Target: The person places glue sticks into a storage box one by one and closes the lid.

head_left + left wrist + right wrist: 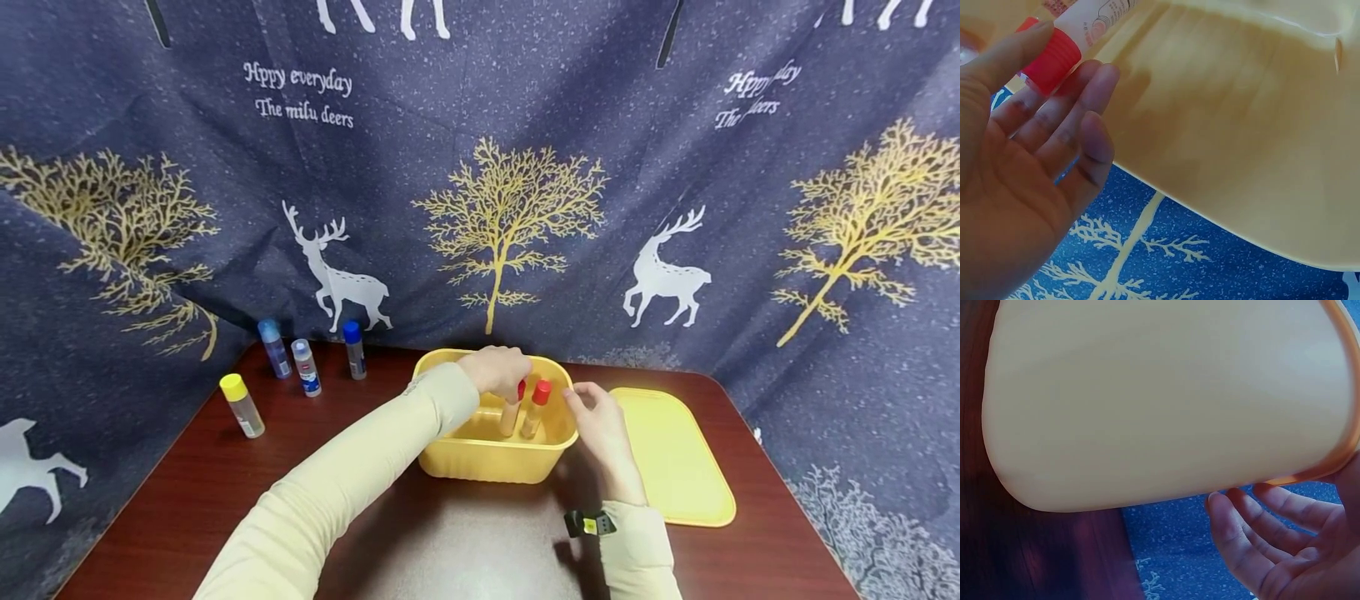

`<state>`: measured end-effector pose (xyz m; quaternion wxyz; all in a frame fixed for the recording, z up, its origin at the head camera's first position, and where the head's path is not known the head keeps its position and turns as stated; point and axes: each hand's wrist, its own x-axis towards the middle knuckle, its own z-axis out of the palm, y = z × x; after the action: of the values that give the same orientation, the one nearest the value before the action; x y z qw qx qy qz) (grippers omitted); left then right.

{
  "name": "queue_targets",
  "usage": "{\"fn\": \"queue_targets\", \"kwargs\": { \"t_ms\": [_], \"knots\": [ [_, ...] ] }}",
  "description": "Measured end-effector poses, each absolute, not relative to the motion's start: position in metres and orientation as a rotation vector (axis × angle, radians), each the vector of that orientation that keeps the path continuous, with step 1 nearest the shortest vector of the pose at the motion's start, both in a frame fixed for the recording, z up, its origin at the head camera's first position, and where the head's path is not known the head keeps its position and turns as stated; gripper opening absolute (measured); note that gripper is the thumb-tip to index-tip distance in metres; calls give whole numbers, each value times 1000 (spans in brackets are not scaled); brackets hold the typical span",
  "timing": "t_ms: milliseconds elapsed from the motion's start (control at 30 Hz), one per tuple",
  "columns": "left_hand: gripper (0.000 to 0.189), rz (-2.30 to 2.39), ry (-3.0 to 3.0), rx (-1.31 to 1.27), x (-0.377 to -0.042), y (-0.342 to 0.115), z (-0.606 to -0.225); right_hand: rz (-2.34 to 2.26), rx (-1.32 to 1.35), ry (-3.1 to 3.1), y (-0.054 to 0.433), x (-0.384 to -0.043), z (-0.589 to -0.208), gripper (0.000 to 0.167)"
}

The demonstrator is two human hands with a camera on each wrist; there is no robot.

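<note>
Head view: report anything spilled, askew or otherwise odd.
The printed backdrop reads "Hppy everyday", missing an "a". Otherwise nothing stands out: no spill shows, and the lid lies flat beside the yellow tub.

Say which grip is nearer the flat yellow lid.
Right. Right grip: at the rim of the tub, beside the lid. Left grip: farther off, over the tub, holding a red-capped bottle.

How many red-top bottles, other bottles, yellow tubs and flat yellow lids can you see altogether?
Red-top bottles: 2
Other bottles: 4
Yellow tub: 1
Flat yellow lid: 1
Total: 8
The left hand and sleeve hide part of the tub's inside.
</note>
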<state>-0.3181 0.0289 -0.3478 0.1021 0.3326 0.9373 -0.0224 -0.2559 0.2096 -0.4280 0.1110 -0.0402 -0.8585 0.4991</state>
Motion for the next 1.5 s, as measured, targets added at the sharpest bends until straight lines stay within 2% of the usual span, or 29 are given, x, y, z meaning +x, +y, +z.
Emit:
{"fn": "queue_targets", "kwargs": {
  "t_ms": [967, 1100, 1367, 1500],
  "knots": [
    [16, 34, 2725, 942, -316, 31, -352, 1412, -108, -2537, 210, -256, -429, 27],
    [28, 49, 2702, 892, -315, 28, -349, 1418, -103, -2533, 210, -257, -430, 27],
    [64, 7, 2652, 820, -308, 19, -329, 1416, -103, -2528, 210, -257, -431, 27],
    [72, 74, 2624, 850, -304, 13, -318, 1424, -104, -2528, 210, -257, -431, 27]
  ]
}}
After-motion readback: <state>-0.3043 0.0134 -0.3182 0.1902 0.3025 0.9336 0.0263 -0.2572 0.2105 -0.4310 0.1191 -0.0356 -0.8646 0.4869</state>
